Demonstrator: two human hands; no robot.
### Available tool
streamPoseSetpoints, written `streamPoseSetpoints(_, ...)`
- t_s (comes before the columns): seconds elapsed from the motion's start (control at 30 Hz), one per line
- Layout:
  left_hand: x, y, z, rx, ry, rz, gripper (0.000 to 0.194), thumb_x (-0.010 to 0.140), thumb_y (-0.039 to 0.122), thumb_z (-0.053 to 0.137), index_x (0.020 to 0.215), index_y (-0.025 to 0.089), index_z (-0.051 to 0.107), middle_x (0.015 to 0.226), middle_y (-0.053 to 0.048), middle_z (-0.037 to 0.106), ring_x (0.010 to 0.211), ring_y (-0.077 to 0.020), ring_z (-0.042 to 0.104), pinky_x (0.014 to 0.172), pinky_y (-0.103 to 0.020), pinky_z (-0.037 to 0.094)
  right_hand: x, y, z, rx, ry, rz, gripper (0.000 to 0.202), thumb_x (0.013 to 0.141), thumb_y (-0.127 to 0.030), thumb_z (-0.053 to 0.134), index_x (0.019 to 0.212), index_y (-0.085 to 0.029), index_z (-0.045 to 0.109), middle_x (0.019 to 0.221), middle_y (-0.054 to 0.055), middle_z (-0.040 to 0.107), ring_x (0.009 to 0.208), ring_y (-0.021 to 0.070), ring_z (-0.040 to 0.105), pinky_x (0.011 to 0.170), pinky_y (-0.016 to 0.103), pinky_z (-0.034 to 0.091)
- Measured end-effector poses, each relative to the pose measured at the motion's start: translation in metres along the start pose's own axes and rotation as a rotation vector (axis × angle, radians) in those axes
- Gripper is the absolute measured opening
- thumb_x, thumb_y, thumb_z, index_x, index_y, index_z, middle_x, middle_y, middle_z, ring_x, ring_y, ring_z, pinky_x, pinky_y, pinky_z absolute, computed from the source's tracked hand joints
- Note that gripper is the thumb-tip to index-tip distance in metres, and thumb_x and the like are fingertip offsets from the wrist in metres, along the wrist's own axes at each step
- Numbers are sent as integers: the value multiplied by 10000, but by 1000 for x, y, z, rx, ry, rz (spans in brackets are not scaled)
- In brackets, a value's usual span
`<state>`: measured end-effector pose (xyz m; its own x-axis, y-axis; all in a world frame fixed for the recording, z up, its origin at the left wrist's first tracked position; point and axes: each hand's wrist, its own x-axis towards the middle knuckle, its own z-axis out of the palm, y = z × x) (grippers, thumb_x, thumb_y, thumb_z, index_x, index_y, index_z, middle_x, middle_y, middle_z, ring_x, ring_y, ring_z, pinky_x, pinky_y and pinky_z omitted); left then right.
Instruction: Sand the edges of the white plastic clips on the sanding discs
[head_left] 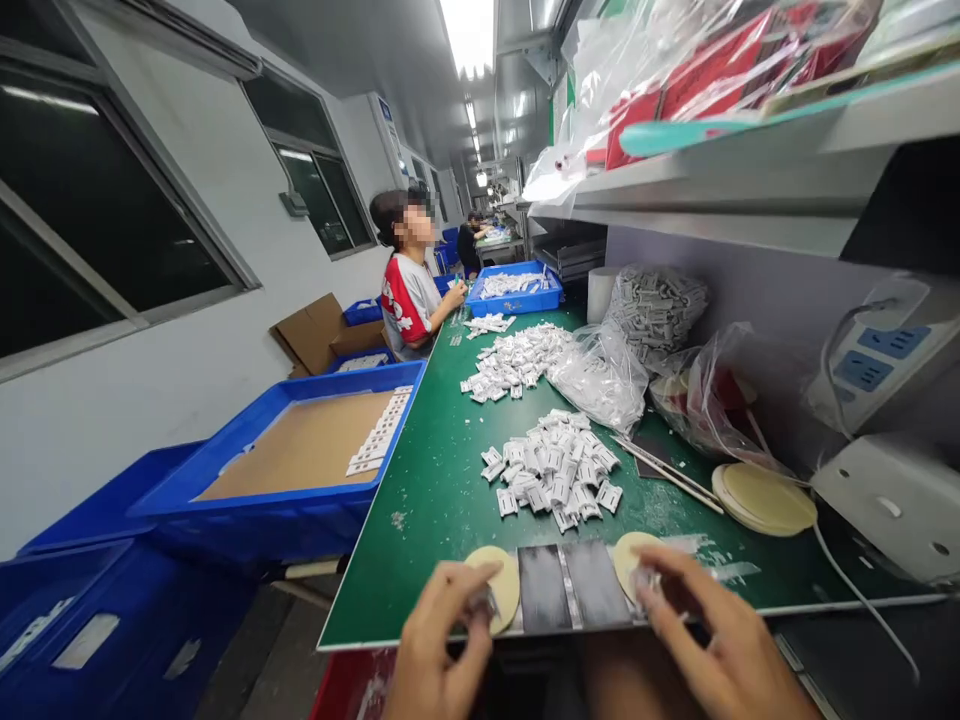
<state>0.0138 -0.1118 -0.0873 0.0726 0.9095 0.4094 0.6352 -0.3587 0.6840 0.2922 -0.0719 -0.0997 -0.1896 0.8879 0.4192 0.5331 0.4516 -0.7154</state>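
Note:
My left hand (442, 635) is closed in a pinch at the table's front edge, over a round pale-yellow disc (506, 592). A small greyish-white plastic part (484, 603) shows between its thumb and forefinger, partly hidden. Over a second yellow disc (628, 555), my right hand (705, 620) pinches another small whitish plastic part (646, 583), blurred. Two dark, worn rectangular pads (545, 588) lie between the discs, and the hands are apart. Just beyond them is a loose heap of white plastic parts (559, 470).
A blue tray (405, 378) with cardboard and a row of white pieces stands left. Farther along the green table (435, 460) are another heap (517, 355), plastic bags (600, 375) and a blue bin (555, 297). A co-worker (409, 285) sits beyond. A shelf (720, 185) overhangs the right.

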Motion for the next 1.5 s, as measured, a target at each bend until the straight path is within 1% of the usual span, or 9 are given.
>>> streamPoseSetpoints(0.1,6,-3,-12,-25,132,-193,173,948,212,515,1030,248,663,1005,-32,665,905,-167,656,713,-230,524,6,11,-11,77,41,230,262,978,-384,515,1194,-271,610,1115,30,712,959,186,693,746,254,541)
streamPoseSetpoints(0.2,15,-12,-8,97,99,-223,105,913,231,575,942,240,675,961,-26,688,907,-196,643,759,-283,500,16,20,-6,44,-3,289,224,953,-396,520,1070,-255,649,1072,37,705,884,211,670,643,295,501)
streamPoseSetpoints(0.47,1,-26,-5,329,34,-92,95,926,214,576,868,219,651,851,-24,674,821,-198,594,724,-309,436,-1,37,-8,-384,-14,-110,188,956,-294,574,1119,-296,667,1025,40,704,948,265,591,807,419,411)
streamPoseSetpoints(0.67,0,-20,-21,236,-74,-14,71,905,210,577,873,227,638,808,-3,650,747,-161,582,667,-260,434,-21,23,-19,-246,22,-274,249,938,-146,571,1149,-267,624,1019,27,710,950,214,616,853,364,445)
streamPoseSetpoints(0.87,91,-34,-19,13,-104,-124,216,926,396,573,893,209,677,793,7,670,690,-143,561,655,-250,418,33,19,-12,33,68,146,215,944,-345,581,1094,-232,686,1032,55,733,881,211,671,772,322,529)
streamPoseSetpoints(1.0,158,-58,0,-18,-31,-147,311,941,452,522,942,177,668,796,-8,683,677,-142,595,621,-240,443,97,14,14,69,43,98,252,939,-333,537,1048,-175,701,977,76,745,826,204,687,748,320,544)
streamPoseSetpoints(1.13,185,-80,20,26,34,-179,306,956,446,535,935,168,661,817,-19,684,721,-147,618,690,-278,482,121,5,29,-33,7,-21,248,912,-252,515,1055,-188,707,1074,69,715,845,170,671,775,298,537)
streamPoseSetpoints(1.33,183,-96,32,88,16,-181,241,901,392,634,817,177,704,799,-31,695,749,-178,626,756,-328,469,106,19,-13,-388,38,-21,364,937,-261,447,1239,-168,629,1214,117,656,967,219,646,914,388,495)
streamPoseSetpoints(1.5,185,-87,23,93,152,-149,251,946,385,541,925,203,712,947,-61,694,845,-199,612,785,-306,413,93,31,-60,-737,-67,83,348,942,-355,478,1194,-213,671,1214,109,681,1009,302,654,846,430,489)
